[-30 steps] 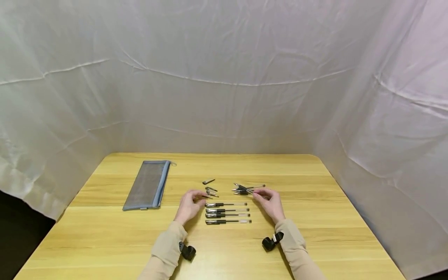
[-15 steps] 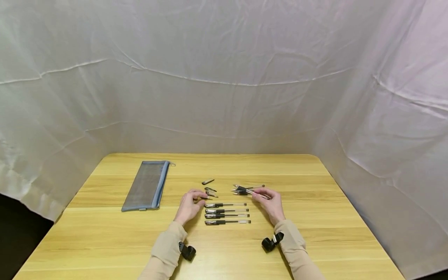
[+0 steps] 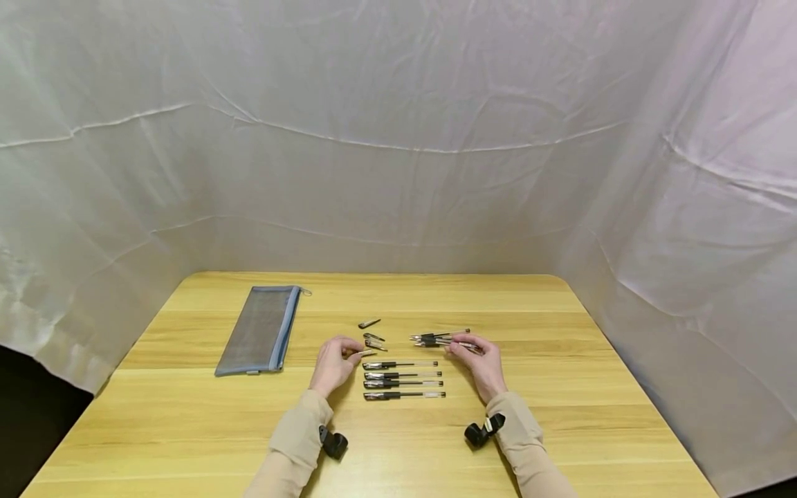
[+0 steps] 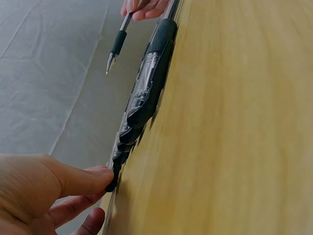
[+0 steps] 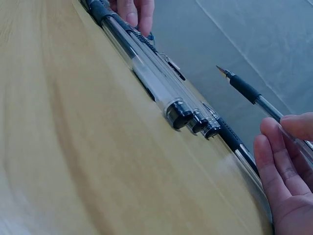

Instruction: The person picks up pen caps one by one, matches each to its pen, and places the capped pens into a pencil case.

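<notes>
My left hand (image 3: 336,363) pinches a small clear-and-black pen cap (image 3: 367,353) between thumb and fingers, low over the table. Beside it lie several loose pen caps (image 3: 375,344). My right hand (image 3: 479,361) holds an uncapped gel pen (image 5: 244,89) by its clear barrel; its tip points left, towards the left hand. Under and beside that pen lie other uncapped gel pens (image 3: 429,336). Several capped gel pens (image 3: 398,395) lie in a row between the forearms, caps to the left. In the left wrist view, thumb and fingers partly hide the cap.
A blue-edged mesh zip pouch (image 3: 258,332) lies flat at the left of the wooden table (image 3: 560,429). One loose cap (image 3: 369,323) lies farther back. Pale grey curtains (image 3: 398,187) hang around the back and sides.
The pen in my right hand has swung from a slant to nearly level, and its tip has come down alongside the other uncapped pens. My left hand has barely moved.
</notes>
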Demonstrator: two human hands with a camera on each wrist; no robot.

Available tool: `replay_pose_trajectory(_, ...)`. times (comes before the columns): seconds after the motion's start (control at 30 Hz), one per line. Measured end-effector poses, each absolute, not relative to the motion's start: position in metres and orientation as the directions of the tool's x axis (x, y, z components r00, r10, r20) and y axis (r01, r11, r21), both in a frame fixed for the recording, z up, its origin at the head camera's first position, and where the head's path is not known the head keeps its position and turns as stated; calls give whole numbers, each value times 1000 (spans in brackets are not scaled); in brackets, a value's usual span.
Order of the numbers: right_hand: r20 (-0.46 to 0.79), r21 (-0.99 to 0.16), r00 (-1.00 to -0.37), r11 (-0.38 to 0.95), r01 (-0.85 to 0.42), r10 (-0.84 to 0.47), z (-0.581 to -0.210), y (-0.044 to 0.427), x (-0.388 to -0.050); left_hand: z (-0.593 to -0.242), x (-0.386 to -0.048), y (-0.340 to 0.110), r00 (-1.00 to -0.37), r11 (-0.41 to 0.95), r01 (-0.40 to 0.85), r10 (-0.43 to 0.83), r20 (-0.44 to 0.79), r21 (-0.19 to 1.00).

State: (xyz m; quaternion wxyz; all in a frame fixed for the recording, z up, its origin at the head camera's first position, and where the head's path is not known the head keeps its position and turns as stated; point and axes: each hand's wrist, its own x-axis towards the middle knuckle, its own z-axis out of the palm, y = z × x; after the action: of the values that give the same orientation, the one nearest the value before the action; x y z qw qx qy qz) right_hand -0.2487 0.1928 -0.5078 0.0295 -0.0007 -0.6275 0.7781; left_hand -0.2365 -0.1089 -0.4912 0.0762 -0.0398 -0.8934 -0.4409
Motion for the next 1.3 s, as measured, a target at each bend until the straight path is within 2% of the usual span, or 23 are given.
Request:
replay_pose_trajectory(0.27, 50, -951, -998, -304, -60, 44, -510, 192, -249, -491, -236, -108, -983, 650, 127, -18, 182, 749)
replay_pose_trajectory(0.7, 18, -940, -999, -339, -29, 35, -509, 192, -249, -491, -235, -109, -986, 639, 110, -24, 163, 762)
replay_pose_trajectory(0.93, 24, -935, -999, -354, -36, 38, -506, 191, -250, -488, -236, -106, -993, 534, 82, -31, 116, 841)
replay_pose_trajectory(1.3, 45, -936, -999, -350, -43, 3, -505, 186, -248, -487, -236, -100, -991, 308, 130, 63, 117, 942)
